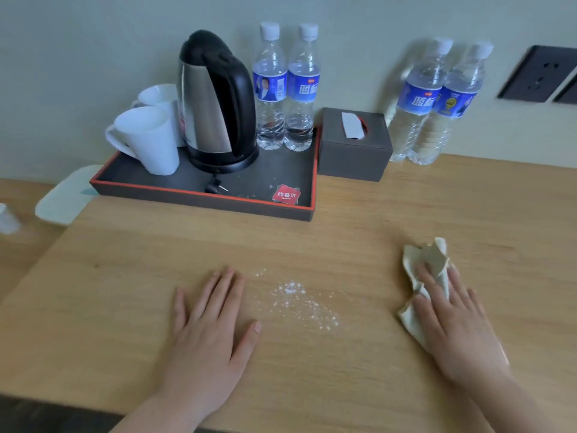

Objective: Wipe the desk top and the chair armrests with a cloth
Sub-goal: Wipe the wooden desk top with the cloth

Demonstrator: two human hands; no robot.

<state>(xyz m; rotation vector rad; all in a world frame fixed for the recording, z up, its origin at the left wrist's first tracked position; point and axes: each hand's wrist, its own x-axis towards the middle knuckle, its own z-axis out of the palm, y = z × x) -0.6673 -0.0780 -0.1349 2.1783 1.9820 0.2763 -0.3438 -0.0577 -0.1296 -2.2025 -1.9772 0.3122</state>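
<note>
A light wooden desk top (359,232) fills the view. White powder (299,300) is scattered on it near the front middle. My left hand (209,326) lies flat on the desk just left of the powder, fingers apart, holding nothing. My right hand (456,323) presses flat on a crumpled beige cloth (421,256) at the right, well clear of the powder. The cloth sticks out beyond the fingertips and to the left of the hand. No chair armrest is in view.
A dark tray with an orange rim (199,198) at the back holds a kettle (215,101), two white mugs (146,142), two water bottles (284,89) and a red packet (285,194). A tissue box (354,145) and two more bottles (437,101) stand against the wall.
</note>
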